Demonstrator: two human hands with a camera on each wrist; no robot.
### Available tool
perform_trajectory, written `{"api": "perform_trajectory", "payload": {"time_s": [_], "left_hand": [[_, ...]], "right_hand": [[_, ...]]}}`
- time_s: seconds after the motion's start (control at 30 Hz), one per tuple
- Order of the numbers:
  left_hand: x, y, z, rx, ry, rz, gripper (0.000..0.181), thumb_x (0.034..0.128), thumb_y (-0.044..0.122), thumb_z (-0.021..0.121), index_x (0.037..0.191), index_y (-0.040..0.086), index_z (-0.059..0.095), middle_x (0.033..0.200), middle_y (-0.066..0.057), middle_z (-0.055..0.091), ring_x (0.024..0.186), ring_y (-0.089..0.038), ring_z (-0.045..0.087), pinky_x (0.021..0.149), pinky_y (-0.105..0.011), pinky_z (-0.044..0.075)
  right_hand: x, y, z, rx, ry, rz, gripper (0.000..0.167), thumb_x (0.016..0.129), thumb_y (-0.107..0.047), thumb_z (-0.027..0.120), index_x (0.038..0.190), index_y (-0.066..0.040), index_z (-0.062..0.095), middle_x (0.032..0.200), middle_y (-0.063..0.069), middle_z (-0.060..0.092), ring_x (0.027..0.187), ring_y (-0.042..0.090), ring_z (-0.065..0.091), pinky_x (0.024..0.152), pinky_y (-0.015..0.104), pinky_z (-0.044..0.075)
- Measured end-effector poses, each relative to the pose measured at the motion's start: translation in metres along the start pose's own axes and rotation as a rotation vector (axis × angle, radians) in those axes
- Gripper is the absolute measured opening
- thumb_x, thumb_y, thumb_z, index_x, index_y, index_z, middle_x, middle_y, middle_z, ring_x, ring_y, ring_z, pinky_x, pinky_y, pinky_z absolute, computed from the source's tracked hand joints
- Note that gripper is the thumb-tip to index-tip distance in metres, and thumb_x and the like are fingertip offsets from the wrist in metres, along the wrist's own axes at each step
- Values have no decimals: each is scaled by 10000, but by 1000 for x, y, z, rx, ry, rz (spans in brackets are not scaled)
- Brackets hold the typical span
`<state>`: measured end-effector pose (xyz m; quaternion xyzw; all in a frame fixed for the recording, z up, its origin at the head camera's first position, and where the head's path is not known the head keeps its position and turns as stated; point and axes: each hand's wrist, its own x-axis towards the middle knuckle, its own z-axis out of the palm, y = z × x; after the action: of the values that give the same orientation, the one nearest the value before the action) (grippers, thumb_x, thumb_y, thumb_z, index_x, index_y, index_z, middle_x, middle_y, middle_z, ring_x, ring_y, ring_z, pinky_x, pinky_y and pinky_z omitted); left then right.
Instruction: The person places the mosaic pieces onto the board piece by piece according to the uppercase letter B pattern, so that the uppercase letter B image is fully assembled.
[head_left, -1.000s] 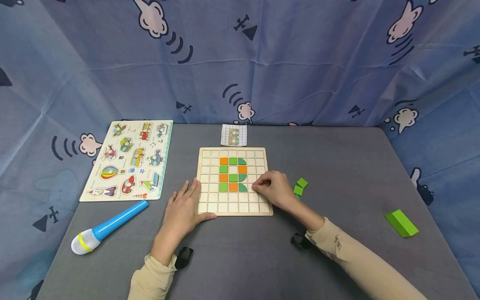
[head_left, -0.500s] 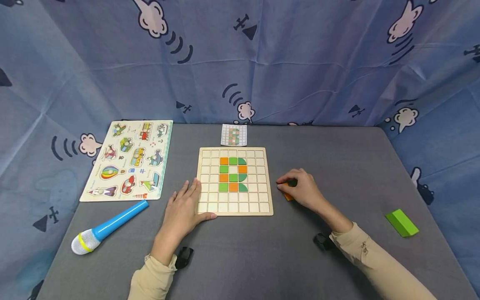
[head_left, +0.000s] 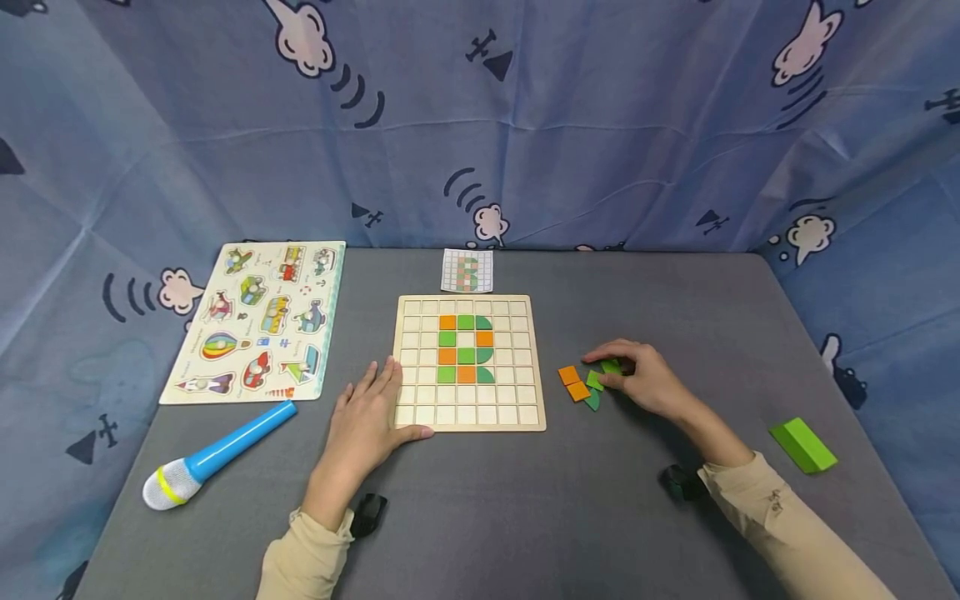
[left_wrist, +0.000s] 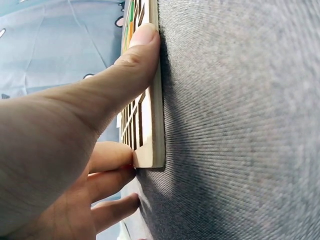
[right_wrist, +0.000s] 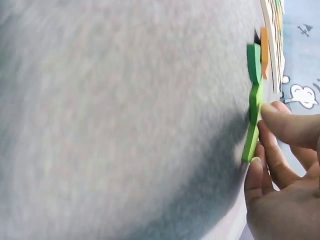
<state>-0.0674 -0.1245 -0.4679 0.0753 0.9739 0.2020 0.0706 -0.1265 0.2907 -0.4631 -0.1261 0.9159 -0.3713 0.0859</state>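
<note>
Resting my left hand (head_left: pixel 363 417) straight-fingered at the near-left corner of the gridded wooden board (head_left: pixel 517 414), I curve my right hand (head_left: pixel 647 381) narrowly about two light green tiles (head_left: pixel 595 381) on the grey table (head_left: pixel 517 517), right of the board, though whether I pinch one I cannot tell.

Grid board (head_left: pixel 467 415), puzzle (head_left: pixel 255 337), card (head_left: pixel 467 271), tiles (head_left: pixel 578 391), microphone (head_left: pixel 238 440), block (head_left: pixel 803 446) on grey table (head_left: pixel 495 517)

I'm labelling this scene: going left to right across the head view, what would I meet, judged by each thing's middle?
Picture board, left hand, wooden grid board, two loose orange tiles, right hand, green block.
</note>
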Motion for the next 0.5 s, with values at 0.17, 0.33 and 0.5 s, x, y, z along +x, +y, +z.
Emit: {"api": "perform_trajectory", "payload": {"time_s": [0.17, 0.33, 0.5], "left_hand": [[-1, 0, 0, 1, -1, -3, 1100, 789, 524, 901, 1623, 6, 404, 1702, -177, 375, 1592, -419, 332, 1213, -701, 328], [0, 0, 0, 10, 10, 5, 1105, 780, 527, 908, 1615, -4, 415, 1695, -181, 386, 1585, -424, 346, 1206, -703, 337], [0, 0, 0, 9, 14, 7, 1114, 774, 524, 913, 1615, -9, 412, 1695, -188, 379, 1584, -430, 341, 1206, -711, 333]], "right_hand": [[-4, 4, -6, -13, 6, 17, 372, 918, 53, 774, 1273, -60, 771, 1316, 193, 681, 1178, 360, 629, 896, 372, 513], [-5, 8, -7, -29, 21, 44, 381, 916, 25, 792, 1286, -61, 762, 1301, 178, 683, 1162, 350, 639, 899, 359, 520], [-3, 8, -7, -37, 48, 64, 358, 902, 22, 809, 1252, -46, 769, 1204, 177, 703, 1007, 279, 634, 808, 271, 500]]}}
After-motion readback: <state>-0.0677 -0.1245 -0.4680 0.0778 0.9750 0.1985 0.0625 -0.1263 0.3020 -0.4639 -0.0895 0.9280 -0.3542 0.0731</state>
